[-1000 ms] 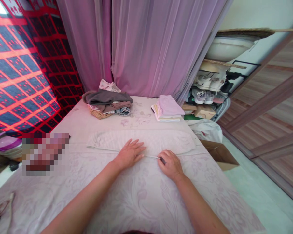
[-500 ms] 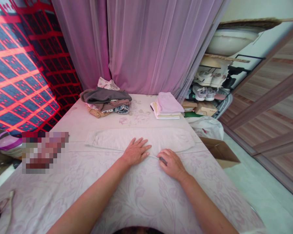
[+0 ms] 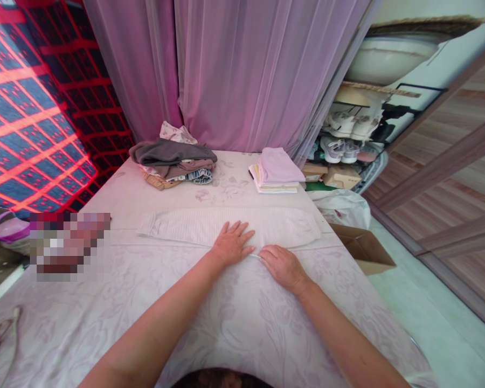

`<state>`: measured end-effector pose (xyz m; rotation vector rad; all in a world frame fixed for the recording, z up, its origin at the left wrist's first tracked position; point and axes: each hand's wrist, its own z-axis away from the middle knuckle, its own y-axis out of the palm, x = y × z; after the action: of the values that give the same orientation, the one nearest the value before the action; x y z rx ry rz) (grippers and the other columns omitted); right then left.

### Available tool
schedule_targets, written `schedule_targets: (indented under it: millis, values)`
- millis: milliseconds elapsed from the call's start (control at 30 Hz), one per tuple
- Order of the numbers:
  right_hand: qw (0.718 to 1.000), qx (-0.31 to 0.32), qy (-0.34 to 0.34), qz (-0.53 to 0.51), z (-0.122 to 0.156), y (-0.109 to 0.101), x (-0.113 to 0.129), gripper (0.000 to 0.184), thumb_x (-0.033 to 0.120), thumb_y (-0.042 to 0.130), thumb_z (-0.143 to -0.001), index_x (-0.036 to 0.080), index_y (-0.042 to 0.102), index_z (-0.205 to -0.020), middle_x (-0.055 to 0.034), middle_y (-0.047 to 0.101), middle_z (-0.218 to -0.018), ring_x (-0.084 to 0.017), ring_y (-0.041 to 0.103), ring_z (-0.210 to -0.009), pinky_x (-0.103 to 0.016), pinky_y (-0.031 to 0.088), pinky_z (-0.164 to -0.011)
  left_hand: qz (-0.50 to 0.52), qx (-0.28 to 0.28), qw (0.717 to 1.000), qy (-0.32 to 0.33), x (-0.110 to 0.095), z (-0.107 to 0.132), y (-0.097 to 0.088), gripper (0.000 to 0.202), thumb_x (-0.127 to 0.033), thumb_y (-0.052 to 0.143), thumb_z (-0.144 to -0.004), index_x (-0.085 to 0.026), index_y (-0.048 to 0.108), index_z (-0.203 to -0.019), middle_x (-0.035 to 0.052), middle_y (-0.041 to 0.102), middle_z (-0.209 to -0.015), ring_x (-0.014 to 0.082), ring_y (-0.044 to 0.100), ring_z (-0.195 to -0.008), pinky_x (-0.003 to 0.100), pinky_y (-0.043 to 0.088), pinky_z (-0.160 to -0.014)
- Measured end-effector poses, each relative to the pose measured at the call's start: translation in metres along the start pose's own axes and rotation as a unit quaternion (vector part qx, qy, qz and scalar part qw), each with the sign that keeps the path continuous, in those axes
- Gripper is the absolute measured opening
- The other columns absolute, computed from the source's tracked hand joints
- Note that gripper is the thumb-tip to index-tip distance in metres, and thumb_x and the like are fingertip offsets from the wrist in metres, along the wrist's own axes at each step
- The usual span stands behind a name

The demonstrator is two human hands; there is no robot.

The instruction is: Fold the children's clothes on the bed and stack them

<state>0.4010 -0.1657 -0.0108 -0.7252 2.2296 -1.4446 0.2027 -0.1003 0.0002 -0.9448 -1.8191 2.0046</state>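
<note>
A pale, finely striped garment (image 3: 186, 225), which looks like trousers folded lengthwise, lies flat across the table in front of me. My left hand (image 3: 232, 243) rests palm down on its near middle, fingers spread. Just to the right, my right hand (image 3: 283, 267) has its fingers bent together at the garment's near edge, pinching the cloth there. The undersides of those fingertips are hidden.
A heap of unfolded clothes (image 3: 172, 161) sits at the back left, and a neat folded stack (image 3: 278, 170) at the back right. Purple curtains (image 3: 242, 75) hang behind the table. A cardboard box (image 3: 361, 248) stands beyond the right edge; cables (image 3: 14, 334) lie front left.
My left hand has slid slightly right along the garment. The right hand's fingers have drawn closer together at the edge; the dark grey shape seen beneath them earlier no longer shows.
</note>
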Motion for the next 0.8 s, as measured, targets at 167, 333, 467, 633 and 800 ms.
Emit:
schedule_targets:
  millis: [167,333,467,633,800]
  values:
    - [1.000,-0.007,-0.007,0.001,0.006,-0.001,0.003,0.020,0.021,0.046,-0.094,0.019,0.065,-0.087,-0.0061,0.066,-0.085,-0.017,0.059,-0.078,-0.029,0.046,-0.073,-0.020,0.006,1.000,-0.008,0.002,-0.003,0.008,0.061,-0.061,0.031,-0.091,-0.031,0.036,-0.144,0.0045,0.028,-0.155,0.0283,0.022,-0.143,0.056,0.013,-0.114]
    - [1.000,-0.005,-0.005,-0.025,0.003,-0.005,0.005,0.021,0.021,0.047,-0.093,0.020,0.066,-0.086,-0.0057,0.066,-0.083,-0.016,0.058,-0.077,-0.029,0.045,-0.073,-0.021,-0.006,1.000,-0.011,0.002,-0.002,0.008,0.060,-0.062,0.032,-0.091,-0.033,0.037,-0.143,0.0036,0.030,-0.155,0.0278,0.023,-0.142,0.055,0.013,-0.114]
    - [0.996,0.020,0.035,-0.076,0.002,-0.008,0.004,0.019,0.022,0.049,-0.092,0.021,0.068,-0.092,-0.0058,0.068,-0.090,-0.018,0.059,-0.083,-0.031,0.046,-0.076,-0.007,-0.009,1.000,-0.010,0.001,-0.002,0.009,0.059,-0.061,0.037,-0.090,-0.031,0.040,-0.142,0.0055,0.031,-0.154,0.0292,0.024,-0.142,0.057,0.014,-0.114]
    - [0.985,-0.028,0.129,-0.109,0.010,-0.006,-0.008,0.029,0.018,0.044,-0.090,0.023,0.068,-0.104,-0.0066,0.068,-0.101,-0.020,0.059,-0.095,-0.036,0.046,-0.084,0.018,-0.038,0.999,-0.003,0.002,-0.002,0.009,0.056,-0.057,0.046,-0.088,-0.028,0.046,-0.136,0.0081,0.037,-0.151,0.0315,0.028,-0.140,0.059,0.016,-0.112]
    - [0.962,-0.108,0.250,-0.033,0.028,-0.003,-0.040,0.028,0.020,0.044,-0.087,0.021,0.070,-0.098,-0.0078,0.070,-0.099,-0.021,0.060,-0.094,-0.037,0.045,-0.086,0.064,-0.107,0.990,0.060,-0.004,0.008,0.007,0.023,-0.034,0.049,-0.090,-0.023,0.063,-0.104,0.0063,0.061,-0.123,0.0220,0.052,-0.116,0.044,0.030,-0.108]
